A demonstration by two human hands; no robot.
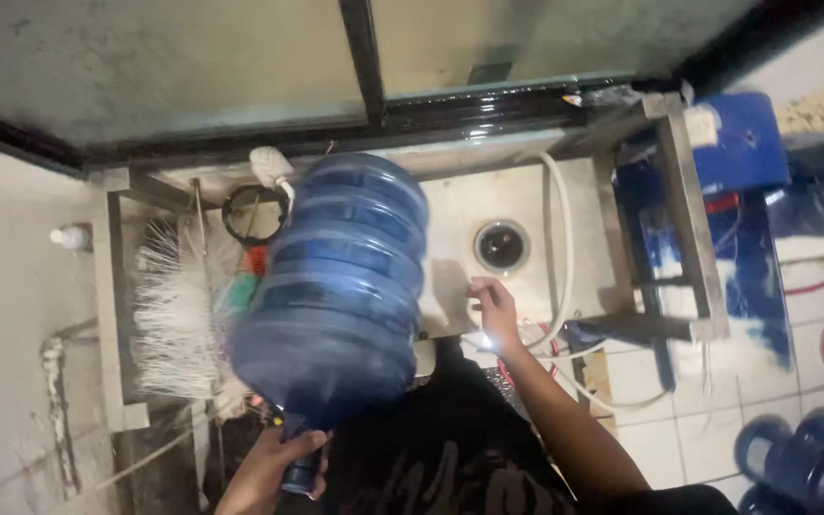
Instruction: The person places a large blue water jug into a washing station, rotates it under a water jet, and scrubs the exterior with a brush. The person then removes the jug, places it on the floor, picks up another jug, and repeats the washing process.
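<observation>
Left hand (283, 453) fingers wrapped tight round neck of jug (336, 286), at 6 o'clock of frame. Jug big, blue, ribbed, tilted: neck down toward body, base up toward 12, motion-blurred. Right hand (496, 310) fingers loosely together, slightly curled, resting on front edge of sink (526, 205); holding nothing, as far as visible. Bright glint at right wrist. Jug just left of right hand, apart from it, overlapping sink's left part. Drain (502, 245) at 12 o'clock of right hand, near. White hose (563, 238) running along sink at 2 o'clock of that hand. White bristle brush (175, 319) at 9 o'clock of jug, partly behind it. More blue jugs (798, 458) on tiled floor at 4 o'clock, well apart. Blue crate (741, 143) at 2 o'clock beyond sink frame.
</observation>
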